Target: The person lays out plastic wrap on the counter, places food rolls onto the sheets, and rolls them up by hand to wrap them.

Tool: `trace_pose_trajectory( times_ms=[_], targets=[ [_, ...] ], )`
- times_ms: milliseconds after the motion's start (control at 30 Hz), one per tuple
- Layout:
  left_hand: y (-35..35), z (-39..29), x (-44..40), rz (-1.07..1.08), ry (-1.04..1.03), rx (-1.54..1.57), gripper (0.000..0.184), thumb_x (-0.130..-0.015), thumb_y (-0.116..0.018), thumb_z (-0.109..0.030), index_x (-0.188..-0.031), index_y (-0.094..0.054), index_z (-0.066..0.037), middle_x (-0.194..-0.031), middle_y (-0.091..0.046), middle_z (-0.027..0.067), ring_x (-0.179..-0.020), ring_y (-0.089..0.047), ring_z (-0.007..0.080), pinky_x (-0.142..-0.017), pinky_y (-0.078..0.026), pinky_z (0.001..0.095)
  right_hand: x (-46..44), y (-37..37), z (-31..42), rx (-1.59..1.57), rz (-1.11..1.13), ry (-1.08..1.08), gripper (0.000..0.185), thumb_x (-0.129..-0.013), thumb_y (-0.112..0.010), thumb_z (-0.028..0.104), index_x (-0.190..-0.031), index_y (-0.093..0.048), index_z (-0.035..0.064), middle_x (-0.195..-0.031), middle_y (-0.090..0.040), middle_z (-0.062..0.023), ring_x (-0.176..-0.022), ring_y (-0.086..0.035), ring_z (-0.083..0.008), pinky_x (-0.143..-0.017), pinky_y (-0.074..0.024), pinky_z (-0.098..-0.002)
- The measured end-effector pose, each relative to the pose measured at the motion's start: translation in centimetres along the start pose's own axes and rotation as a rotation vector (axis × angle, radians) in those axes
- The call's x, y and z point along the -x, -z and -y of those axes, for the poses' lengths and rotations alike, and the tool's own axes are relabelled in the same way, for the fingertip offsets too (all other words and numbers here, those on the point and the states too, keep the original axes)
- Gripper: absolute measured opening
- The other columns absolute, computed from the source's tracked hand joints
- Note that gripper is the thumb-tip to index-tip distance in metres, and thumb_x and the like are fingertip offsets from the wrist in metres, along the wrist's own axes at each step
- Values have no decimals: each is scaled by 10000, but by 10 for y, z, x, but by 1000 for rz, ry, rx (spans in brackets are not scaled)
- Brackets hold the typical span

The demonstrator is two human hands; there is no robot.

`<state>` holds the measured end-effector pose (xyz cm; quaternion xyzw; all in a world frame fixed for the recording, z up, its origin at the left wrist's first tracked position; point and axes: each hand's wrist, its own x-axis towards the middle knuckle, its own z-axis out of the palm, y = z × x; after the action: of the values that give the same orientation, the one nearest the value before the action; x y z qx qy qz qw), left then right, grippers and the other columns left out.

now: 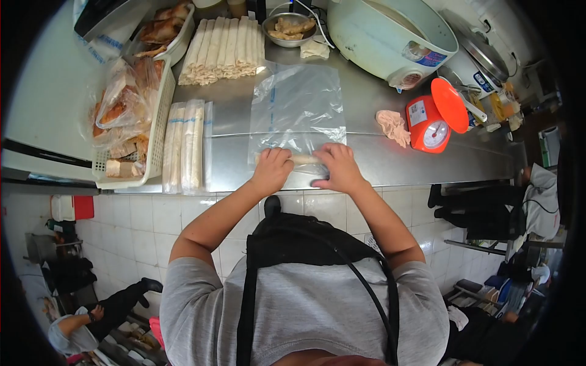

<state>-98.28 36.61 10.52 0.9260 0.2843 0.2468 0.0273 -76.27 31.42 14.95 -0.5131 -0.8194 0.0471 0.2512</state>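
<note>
A clear plastic sheet or bag (299,100) lies on the steel table, and a pale roll (303,159) sits at its near end. My left hand (273,169) is on the roll's left end, its fingers curled over it. On the right end rests my right hand (339,168), fingers bent over the roll and thumb stretched toward the left. The plastic covers or wraps part of the roll. To the left lie wrapped pale rolls (184,146) in clear plastic. Behind them is a stack of unwrapped pale rolls (223,49).
A basket (157,125) with bagged brown food stands left. A metal bowl (289,29), a large pale green tub (390,43), a crumpled pink cloth (394,127) and a red scale (434,122) stand behind and right. Other people are beyond the table at both sides.
</note>
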Motion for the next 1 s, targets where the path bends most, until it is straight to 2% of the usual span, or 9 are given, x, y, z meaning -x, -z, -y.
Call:
trace_pose_trajectory(
  times_ms=[100, 233, 333, 433, 467, 633, 733, 833, 1000],
  targets=[
    [9, 1, -11, 62, 73, 64, 40, -698, -582, -121, -718, -578, -86, -935, -509, 53, -934, -461, 243, -785, -318, 396, 5, -19, 0, 54, 9, -31, 418, -639, -686, 199, -1039, -580, 138, -964, -518, -1, -933, -468, -205, -795, -348, -353],
    [20, 5, -27, 61, 180, 30, 50, -697, -592, -113, -728, -587, -74, -907, -530, 46, -885, -479, 248, -760, -330, 397, -6, -28, -10, 101, 43, -105, 161, -724, -612, 211, -869, -664, 163, -784, -585, -20, -795, -548, -200, -714, -407, -342],
    [47, -4, -36, -140, 108, 136, 101, -675, -612, -102, -773, -603, -75, -872, -548, 37, -858, -493, 251, -750, -347, 385, -23, -23, -26, -68, 204, -162, 149, -762, -578, 222, -848, -676, 150, -789, -622, -64, -784, -581, -240, -693, -443, -359],
    [21, -18, -21, -134, -134, 242, 163, -661, -624, -94, -824, -613, -84, -839, -556, 25, -849, -501, 256, -746, -360, 370, -36, -24, -42, -188, 364, -223, 182, -783, -558, 223, -881, -664, 113, -860, -637, -84, -825, -588, -269, -723, -457, -362],
    [15, -20, -18, -76, -121, 192, 250, -659, -627, -93, -906, -600, -78, -893, -548, 36, -884, -495, 250, -764, -365, 363, -42, -23, -45, -206, 432, -261, 190, -787, -553, 224, -889, -662, 106, -866, -637, -89, -828, -588, -273, -729, -458, -361],
    [-7, 2, -24, -58, 87, 103, 326, -650, -649, -105, -963, -565, -70, -952, -518, 59, -924, -479, 244, -789, -371, 372, -58, -19, -52, -281, 601, -357, 207, -802, -538, 234, -905, -643, 88, -873, -631, -121, -822, -593, -279, -736, -454, -375],
    [-10, 12, -26, -6, 139, 164, 315, -663, -652, -115, -963, -563, -77, -946, -514, 64, -928, -478, 251, -797, -377, 373, -60, -18, -38, -83, 585, -412, 187, -769, -583, 231, -902, -625, 106, -893, -613, -99, -855, -574, -255, -760, -431, -371],
    [-11, 17, -27, 38, 163, 204, 311, -674, -655, -121, -968, -563, -81, -938, -523, 72, -924, -486, 264, -804, -384, 375, -43, -5, -11, 201, 51, -107, 208, -722, -633, 213, -914, -603, 140, -915, -575, -53, -907, -535, -230, -798, -401, -369],
    [-3, 22, -30, 83, 217, 258, 324, -662, -672, -122, -964, -568, -71, -926, -538, 88, -921, -500, 286, -810, -397, 384, -23, -16, -33, 16, 234, -198, 254, -700, -654, 196, -943, -595, 158, -928, -550, -21, -934, -507, -224, -797, -386, -371]
  ],
)
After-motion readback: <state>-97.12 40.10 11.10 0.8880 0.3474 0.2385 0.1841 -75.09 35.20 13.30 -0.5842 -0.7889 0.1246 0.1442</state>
